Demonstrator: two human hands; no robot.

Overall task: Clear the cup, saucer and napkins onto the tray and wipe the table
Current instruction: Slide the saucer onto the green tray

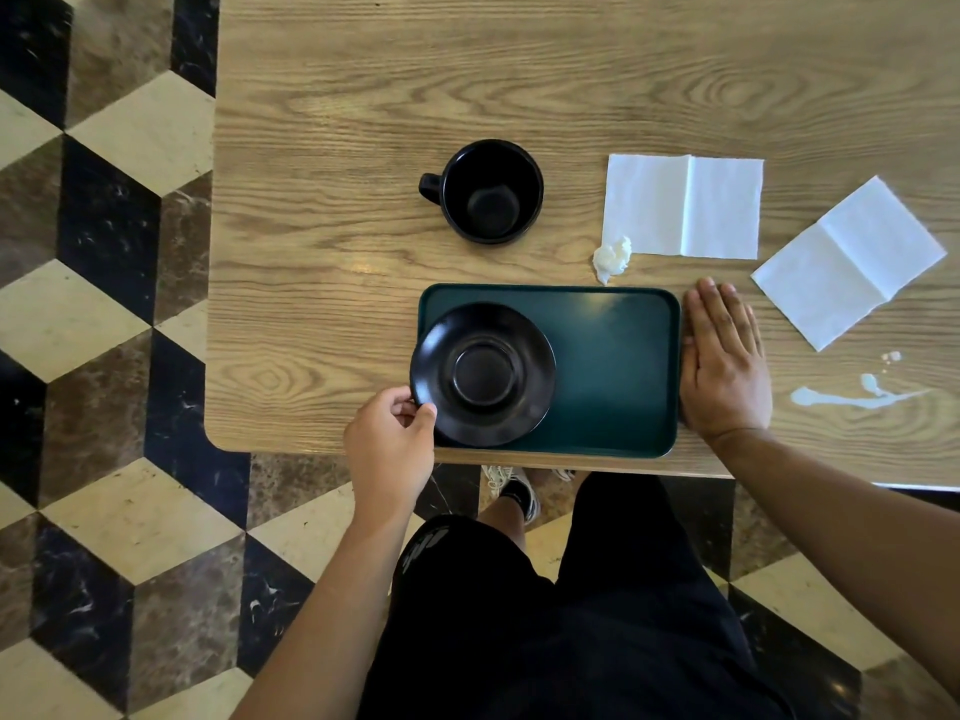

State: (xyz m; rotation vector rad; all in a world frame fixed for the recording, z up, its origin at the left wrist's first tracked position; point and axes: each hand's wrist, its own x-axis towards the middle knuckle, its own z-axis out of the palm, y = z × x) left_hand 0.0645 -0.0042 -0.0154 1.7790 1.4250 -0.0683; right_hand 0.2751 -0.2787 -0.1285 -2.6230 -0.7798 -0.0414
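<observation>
Saucer (pixel 482 374) in left hand (pixel 389 449)

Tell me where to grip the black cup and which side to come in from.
Grip the black cup by its handle, which sticks out on its left side, so coming from the left with the left hand probably suits best. The cup stands upright and empty on the table, with bare wood to its left.
</observation>
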